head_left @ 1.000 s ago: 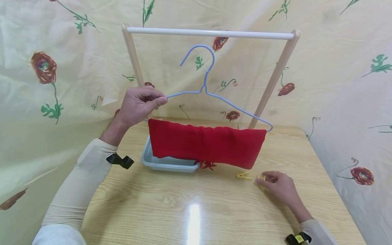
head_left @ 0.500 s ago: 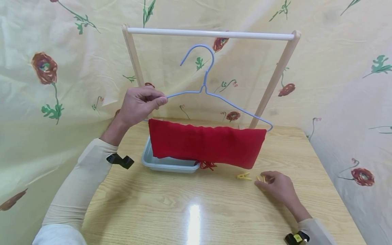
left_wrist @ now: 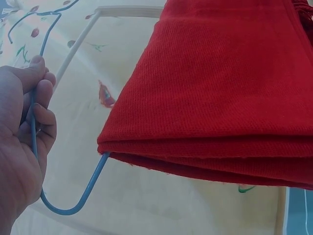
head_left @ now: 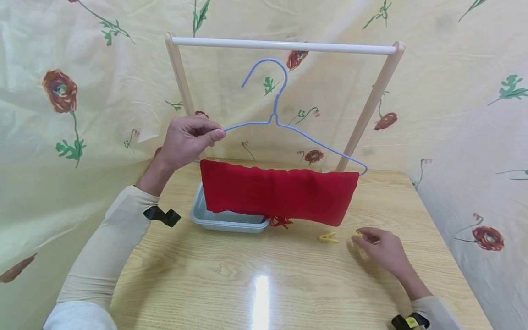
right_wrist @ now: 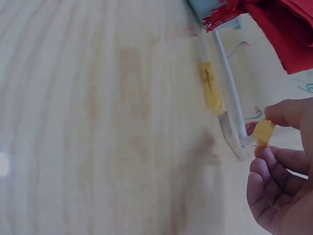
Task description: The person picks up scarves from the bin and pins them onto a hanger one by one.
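Observation:
A blue wire hanger [head_left: 307,136] is held up by my left hand [head_left: 187,140], whose thumb and fingers pinch its left shoulder. Over the hanger's bottom bar drapes a folded red scarf [head_left: 280,192], its fringe dangling below the middle. In the left wrist view the hanger's rounded end curves out below the hand [left_wrist: 27,117]. Low on the right, my right hand [head_left: 383,250] pinches a yellow clothespin [right_wrist: 264,131] between thumb and fingertips, just above the tabletop. A second yellow clothespin [head_left: 328,237] lies on the table to its left.
Behind the hanger stands a rack with wooden posts [head_left: 369,110] and a white top rail [head_left: 284,45]. A pale blue tray [head_left: 231,225] sits on the wooden table [head_left: 206,279], partly hidden by the scarf. Flowered cloth [head_left: 103,82] surrounds the table.
My right hand has lifted the clothespin off the table and shifted slightly right. The hanger and scarf have risen a touch; my left hand keeps its grip.

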`<state>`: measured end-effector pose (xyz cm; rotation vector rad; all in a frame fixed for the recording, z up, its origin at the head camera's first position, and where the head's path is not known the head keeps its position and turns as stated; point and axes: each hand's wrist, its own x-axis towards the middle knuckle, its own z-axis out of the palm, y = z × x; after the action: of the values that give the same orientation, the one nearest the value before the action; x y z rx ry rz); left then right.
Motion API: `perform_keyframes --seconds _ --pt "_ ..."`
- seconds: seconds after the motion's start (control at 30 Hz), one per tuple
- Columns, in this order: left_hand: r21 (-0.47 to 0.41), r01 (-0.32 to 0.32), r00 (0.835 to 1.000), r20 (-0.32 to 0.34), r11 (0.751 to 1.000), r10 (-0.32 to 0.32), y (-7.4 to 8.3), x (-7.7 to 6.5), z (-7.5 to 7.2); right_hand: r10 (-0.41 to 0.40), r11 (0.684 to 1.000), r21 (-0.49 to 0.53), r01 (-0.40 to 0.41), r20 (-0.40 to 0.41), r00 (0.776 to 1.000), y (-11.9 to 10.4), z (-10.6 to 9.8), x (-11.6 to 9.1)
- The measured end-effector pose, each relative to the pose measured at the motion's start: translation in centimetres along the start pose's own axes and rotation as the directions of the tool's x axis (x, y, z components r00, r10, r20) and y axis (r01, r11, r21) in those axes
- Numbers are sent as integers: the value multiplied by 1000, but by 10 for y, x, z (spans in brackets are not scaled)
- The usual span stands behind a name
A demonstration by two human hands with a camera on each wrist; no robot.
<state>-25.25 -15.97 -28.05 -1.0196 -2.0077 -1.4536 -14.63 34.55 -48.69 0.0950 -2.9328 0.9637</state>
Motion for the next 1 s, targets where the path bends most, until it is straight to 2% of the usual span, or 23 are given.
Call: perform_keyframes --seconds 0.23,0.67,1.0 --pt "-2 13 1000 -15 1000 -13 0 0 -1 1 1000 27 0 -31 1000 -11 -15 -1" --pt "-1 27 999 -22 1000 -27 0 0 -1 -93 993 70 100 -89 992 -42 -49 -2" --pt "-1 34 999 -19 999 -34 -2 2 1 -221 961 121 248 -202 954 -70 -76 -2"
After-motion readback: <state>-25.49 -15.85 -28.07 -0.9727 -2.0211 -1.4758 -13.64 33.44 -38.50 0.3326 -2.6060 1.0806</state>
